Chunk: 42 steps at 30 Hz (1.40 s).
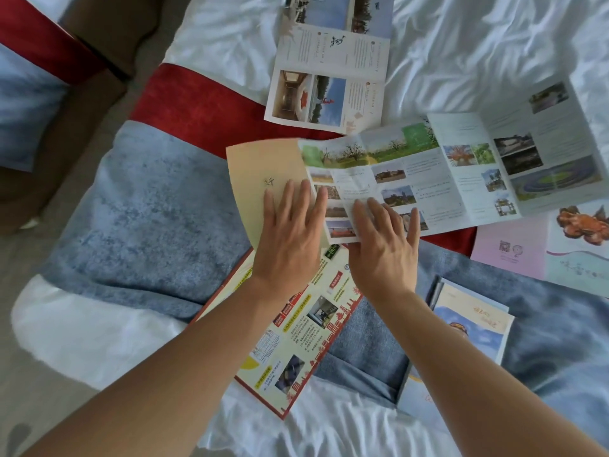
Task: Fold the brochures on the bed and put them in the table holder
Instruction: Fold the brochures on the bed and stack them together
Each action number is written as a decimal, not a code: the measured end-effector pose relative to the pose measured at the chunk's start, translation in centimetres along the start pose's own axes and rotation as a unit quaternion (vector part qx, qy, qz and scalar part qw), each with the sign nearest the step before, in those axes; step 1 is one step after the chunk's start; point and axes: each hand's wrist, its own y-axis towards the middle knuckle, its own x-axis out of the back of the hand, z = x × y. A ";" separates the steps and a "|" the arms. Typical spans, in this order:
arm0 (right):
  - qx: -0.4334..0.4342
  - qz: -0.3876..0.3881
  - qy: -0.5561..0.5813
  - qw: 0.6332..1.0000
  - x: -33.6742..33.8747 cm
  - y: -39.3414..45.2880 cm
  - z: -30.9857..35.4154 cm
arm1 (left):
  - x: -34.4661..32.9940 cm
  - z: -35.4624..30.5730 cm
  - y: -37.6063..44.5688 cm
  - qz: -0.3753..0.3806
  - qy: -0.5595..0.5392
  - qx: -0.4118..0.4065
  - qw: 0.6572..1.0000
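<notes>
While both hands, left [290, 239] and right [384, 245], press flat with fingers spread on the long brochure [428, 179] lying on the bed [148, 192], edges are best aligned before creasing; no holder visible.

Print on brochures [412, 179] too blurred to read; QR code on pink leaflet [507, 250], unreadable.

A red band [204, 107] crosses white bedding [461, 44] beyond the fingertips, with a blue-grey runner [148, 206] to their left.
</notes>
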 end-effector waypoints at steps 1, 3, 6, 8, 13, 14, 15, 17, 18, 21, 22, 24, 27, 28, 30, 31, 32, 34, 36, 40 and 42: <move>-0.002 -0.007 0.007 1.000 0.2 0.3 0.5 | 0.1 0.2 -0.1 0.001 -0.006 0.008 1.000; -0.011 -0.017 0.023 1.000 0.6 0.7 1.4 | 0.2 0.4 -0.5 0.010 -0.035 0.036 0.999; -0.034 -0.015 0.069 0.997 0.7 0.7 2.6 | -0.2 0.5 -1.2 0.005 -0.155 0.062 0.986; -0.034 -0.013 0.097 0.995 0.6 0.4 3.0 | -0.3 0.3 -1.6 0.008 -0.268 0.071 0.961; -0.020 0.019 0.159 0.987 -0.2 -1.2 2.6 | 0.4 -0.3 -1.7 0.019 -0.448 0.116 0.886; -0.018 0.025 0.166 0.986 -0.3 -1.6 2.5 | 0.7 -0.6 -1.6 0.010 -0.473 0.127 0.872; -0.018 0.031 0.173 0.984 -0.4 -1.9 2.5 | 1.0 -1.0 -1.3 -0.003 -0.485 0.130 0.865; -0.018 0.048 0.179 0.983 -0.5 -2.5 2.4 | 1.4 -2.0 -0.8 -0.019 -0.474 0.120 0.872; -0.018 0.055 0.176 0.983 -0.6 -2.9 2.3 | 1.6 -2.5 -0.5 -0.020 -0.461 0.116 0.880; -0.028 0.055 0.182 0.981 -0.3 -3.5 1.3 | 1.6 -4.1 0.6 -0.010 -0.431 0.093 0.898; -0.035 0.054 0.186 0.980 -0.1 -3.6 0.7 | 1.5 -4.6 1.0 -0.004 -0.427 0.084 0.900; -0.049 0.062 0.187 0.979 0.1 -3.8 -0.7 | 0.9 -5.3 1.7 0.006 -0.421 0.074 0.904; -0.084 0.079 0.171 0.979 0.6 -3.8 -3.0 | 0.0 -6.6 2.7 0.012 -0.400 0.051 0.915; -0.092 0.076 0.163 0.979 0.8 -3.8 -3.8 | -0.4 -6.9 3.0 0.012 -0.388 0.045 0.920; -0.109 0.075 0.144 0.981 1.1 -3.8 -5.5 | -1.3 -7.5 3.8 0.010 -0.356 0.039 0.933; -0.119 0.079 0.133 0.981 1.3 -3.8 -6.3 | -1.6 -7.7 4.2 0.012 -0.333 0.039 0.942; -0.130 0.085 0.123 0.980 1.4 -3.7 -7.2 | -1.9 -7.9 4.6 0.016 -0.304 0.042 0.952; -0.150 0.091 0.094 0.980 1.4 -3.4 -8.8 | -2.5 -8.4 5.4 0.036 -0.240 0.070 0.967; -0.160 0.093 0.060 0.981 1.2 -3.0 -10.2 | -2.9 -8.9 6.2 0.065 -0.222 0.139 0.963; -0.124 0.131 -0.020 0.983 0.6 -2.4 -12.4 | -3.3 -9.6 7.7 0.088 -0.230 0.229 0.942; -0.106 0.144 -0.048 0.983 0.2 -2.2 -12.8 | -3.6 -9.7 8.1 0.082 -0.199 0.237 0.947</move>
